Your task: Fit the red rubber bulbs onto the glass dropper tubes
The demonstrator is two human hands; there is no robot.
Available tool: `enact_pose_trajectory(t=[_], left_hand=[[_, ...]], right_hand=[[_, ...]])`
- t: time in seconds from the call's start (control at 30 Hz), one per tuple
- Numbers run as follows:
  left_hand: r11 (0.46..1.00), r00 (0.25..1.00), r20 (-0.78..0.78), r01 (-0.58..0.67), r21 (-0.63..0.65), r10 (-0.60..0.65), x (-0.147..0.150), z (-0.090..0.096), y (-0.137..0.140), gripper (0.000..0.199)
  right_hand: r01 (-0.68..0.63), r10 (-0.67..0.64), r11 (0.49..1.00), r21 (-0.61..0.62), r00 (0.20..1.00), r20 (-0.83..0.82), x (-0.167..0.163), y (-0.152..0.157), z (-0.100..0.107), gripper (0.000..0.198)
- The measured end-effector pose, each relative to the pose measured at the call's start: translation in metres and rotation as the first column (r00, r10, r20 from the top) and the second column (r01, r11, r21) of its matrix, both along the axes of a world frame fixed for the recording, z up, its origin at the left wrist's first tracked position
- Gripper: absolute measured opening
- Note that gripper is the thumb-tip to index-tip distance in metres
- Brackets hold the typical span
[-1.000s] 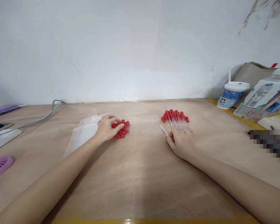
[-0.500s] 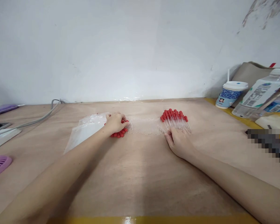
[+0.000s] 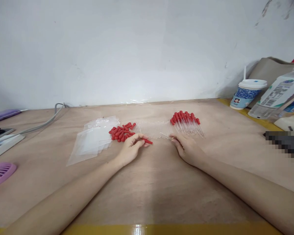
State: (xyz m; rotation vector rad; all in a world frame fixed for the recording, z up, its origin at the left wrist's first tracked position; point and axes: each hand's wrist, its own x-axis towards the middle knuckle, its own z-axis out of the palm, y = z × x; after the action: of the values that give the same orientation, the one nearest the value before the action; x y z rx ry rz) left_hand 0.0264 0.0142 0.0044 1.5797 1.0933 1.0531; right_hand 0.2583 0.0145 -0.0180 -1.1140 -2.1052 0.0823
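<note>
Between the thumb and fingers of my left hand is a red rubber dropper bulb, its narrow end pointing right. My right hand pinches a thin clear dropper tube that sticks out to the left, a short gap from the bulb. Just behind my left hand lies a heap of loose red bulbs. A row of clear tubes lies side by side between the hands. Beyond my right hand, several droppers with red bulbs fitted lie together, bulbs toward the wall.
Clear plastic bags are stacked left of the bulbs. A grey cable and a pink slatted object are at the left. On the right stand a paper cup and a tilted plastic bottle. A white wall closes the back.
My left hand has come from the bulb heap toward me and right, now with one bulb in it. The tube in my right hand now points out to the left; that hand stayed nearly in place.
</note>
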Motion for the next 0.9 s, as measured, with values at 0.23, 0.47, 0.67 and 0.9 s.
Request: enact_pose_trajectory(t=[0.23, 0.47, 0.67, 0.9], left_hand=[[0.999, 0.999, -0.039, 0.008, -0.05, -0.01, 0.005, -0.002, 0.0, 0.027], [0.998, 0.999, -0.027, 0.04, -0.038, -0.041, 0.003, -0.002, -0.002, 0.026], [0.998, 0.998, -0.026, 0.055, -0.008, -0.055, 0.004, -0.004, -0.001, 0.026], [0.995, 0.989, -0.117, 0.092, 0.037, -0.087, 0.007, -0.005, -0.001, 0.023]], right_hand=[[-0.091, 0.091, 0.996, -0.008, 0.995, 0.046, -0.015, -0.011, 0.008, 0.019], [-0.053, 0.053, 0.998, -0.03, 0.998, 0.017, -0.016, -0.011, 0.008, 0.017], [-0.069, 0.073, 0.995, -0.069, 0.995, 0.064, -0.017, -0.012, 0.011, 0.018], [-0.106, 0.11, 0.988, -0.111, 0.993, 0.036, -0.017, -0.013, 0.011, 0.017]])
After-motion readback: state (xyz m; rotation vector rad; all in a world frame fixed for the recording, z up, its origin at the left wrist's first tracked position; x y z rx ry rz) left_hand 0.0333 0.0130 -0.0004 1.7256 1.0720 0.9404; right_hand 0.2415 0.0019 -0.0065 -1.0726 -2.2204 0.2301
